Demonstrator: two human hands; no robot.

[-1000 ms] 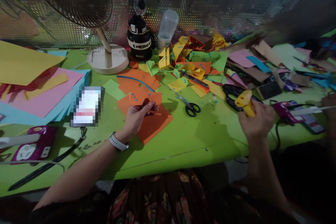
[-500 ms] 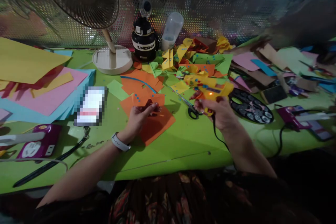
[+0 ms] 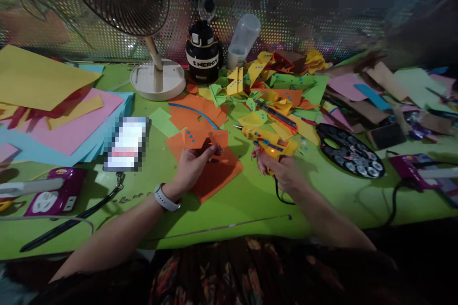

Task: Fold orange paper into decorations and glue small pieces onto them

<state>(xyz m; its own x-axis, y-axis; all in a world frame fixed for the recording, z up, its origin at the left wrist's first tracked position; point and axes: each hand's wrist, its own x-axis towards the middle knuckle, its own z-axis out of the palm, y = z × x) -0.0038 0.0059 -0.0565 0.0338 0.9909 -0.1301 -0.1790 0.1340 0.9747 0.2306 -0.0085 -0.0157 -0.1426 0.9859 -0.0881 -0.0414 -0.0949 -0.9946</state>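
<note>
My left hand, with a white watch on the wrist, pinches a small folded orange paper piece over a larger orange sheet on the green table. My right hand grips a yellow glue gun whose small light glows orange. Its nozzle points left toward the orange piece, a short gap away. A black cord hangs from the gun below my right hand.
A fan, a black "ENERGY" bottle and a clear cup stand at the back. Coloured paper scraps, a round palette, purple glue guns, stacked sheets and a pixelated card lie around.
My right hand brought the yellow glue gun from the far right leftward to beside the orange piece. The left hand stayed holding the piece. The scissors are now hidden behind the gun.
</note>
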